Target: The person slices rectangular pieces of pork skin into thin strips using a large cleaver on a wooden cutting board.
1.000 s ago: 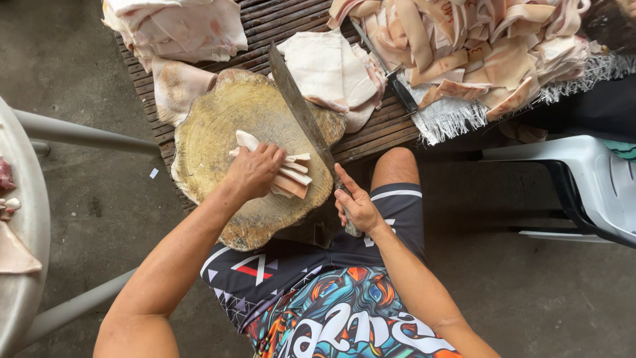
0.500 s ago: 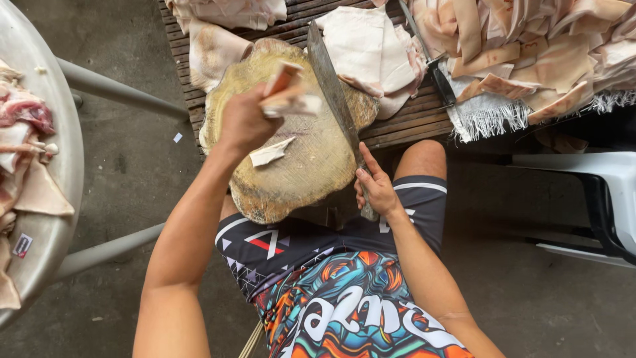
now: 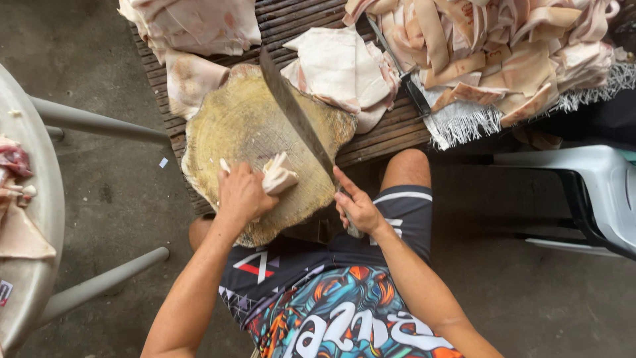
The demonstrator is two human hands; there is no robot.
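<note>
Mid-chop: meat piece pinned on block, cleaver up.
Left hand [image 3: 242, 192] grip clamped on pale meat piece [image 3: 278, 176] at block [image 3: 258, 142] centre; right hand [image 3: 358, 209] grip closed on cleaver [image 3: 295, 113] handle, blade angled just beside the piece. Likely next: a straight cut clear of the fingers.

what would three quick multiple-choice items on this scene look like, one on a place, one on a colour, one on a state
1. Where is the left hand?
A. on the round wooden chopping block
B. on the grey chair
C. in the air

2. What colour is the block?
A. blue
B. yellowish brown
C. black

3. How does the right hand stand?
A. open and empty
B. shut on the cleaver
C. flat on the knee

Answers: 1 A, its fingers press a pale meat piece there; 2 B, its worn top shows it; 3 B, it wraps the handle.
</note>
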